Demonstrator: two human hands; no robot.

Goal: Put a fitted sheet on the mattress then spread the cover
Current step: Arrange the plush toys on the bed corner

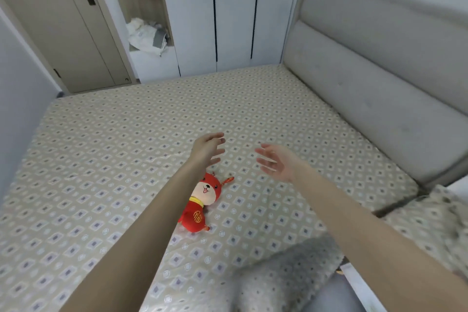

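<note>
Both arms stretch out above the patterned mattress [114, 147], left hand [206, 151] and right hand [277, 163] facing each other, fingers spread and grasping nothing. The mattress butts the grey headboard [367, 71], its length running away from it; a red plush toy [202, 200] lies on it.

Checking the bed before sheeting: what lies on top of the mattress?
A red plush toy lies on the mattress, partly covered by the left forearm. At the near edge grey dotted fabric overlaps it; what is under that is hidden.

You're in a home bedroom: a bed [177, 121] with padded headboard [379, 63], a white wardrobe [228, 15], a door [63, 20]
</note>
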